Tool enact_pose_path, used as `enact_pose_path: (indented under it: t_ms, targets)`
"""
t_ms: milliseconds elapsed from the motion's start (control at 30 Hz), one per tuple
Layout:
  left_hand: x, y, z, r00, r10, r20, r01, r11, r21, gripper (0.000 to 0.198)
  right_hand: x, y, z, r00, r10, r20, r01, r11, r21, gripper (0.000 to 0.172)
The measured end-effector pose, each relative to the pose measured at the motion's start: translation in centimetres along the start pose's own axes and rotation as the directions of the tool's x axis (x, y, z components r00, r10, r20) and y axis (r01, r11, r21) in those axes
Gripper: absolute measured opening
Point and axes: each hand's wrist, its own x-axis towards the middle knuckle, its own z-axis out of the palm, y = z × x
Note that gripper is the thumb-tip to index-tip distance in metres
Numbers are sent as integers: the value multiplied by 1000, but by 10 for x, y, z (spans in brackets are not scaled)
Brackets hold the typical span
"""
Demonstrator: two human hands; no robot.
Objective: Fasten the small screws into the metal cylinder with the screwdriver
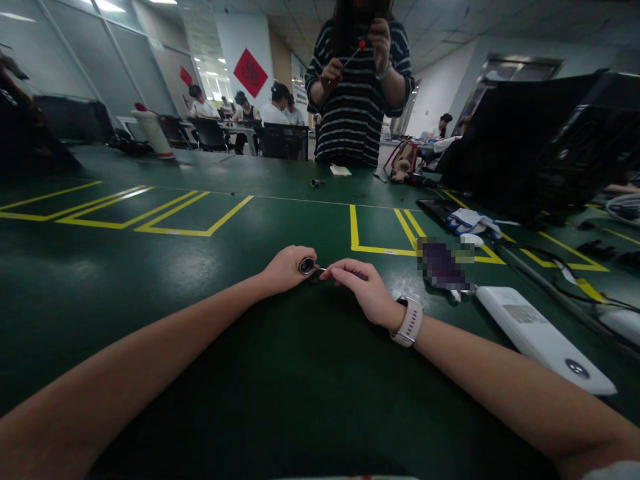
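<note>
Over the middle of the green table, my left hand (287, 272) is wrapped round a small dark cylindrical part (306, 266) with a shiny round rim, its open end facing me. My right hand (363, 287), with a pale watch on the wrist, pinches a thin screwdriver (324, 269). Its metal shaft points left and reaches the side of the cylinder. Most of the screwdriver's handle is hidden by the fingers. Just under the cylinder, a tiny dark piece (314, 281) lies on the table, too small to name.
Right of my hands are a phone (443, 263), a white power bank (545, 337), gloves (474, 221), cables and a large black monitor (525, 140). Across the table (200, 373) stands a person in a striped shirt (350, 100) holding a red-ended screwdriver. Near them lies another small cylinder (317, 183).
</note>
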Motion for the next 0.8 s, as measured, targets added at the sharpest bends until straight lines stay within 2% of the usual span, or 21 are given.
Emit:
enact_pose_path:
  t_ms: [133,200,300,433,533,800]
  targets:
    - [0,-1,0,1000,0,4,0,1000,-12,13,5,9,-6,986,165,24,-164,935,314,17]
    - [0,-1,-1,1000,-7,0,7,1000,-27,12,7,11,-8,976,213,45,-214,896,389,18]
    - [0,0,-1,1000,-27,-7,27,999,-33,13,7,11,-8,978,205,38,-202,891,406,17]
    - [0,0,-1,999,-34,-6,34,999,14,14,4,10,-4,988,151,4,-144,933,330,16]
    - [1,0,0,1000,-9,9,9,999,44,12,3,10,-4,988,155,16,-153,942,298,16]
    - [1,0,0,999,-2,33,-1,994,108,7,6,9,-5,979,204,6,-191,907,376,17]
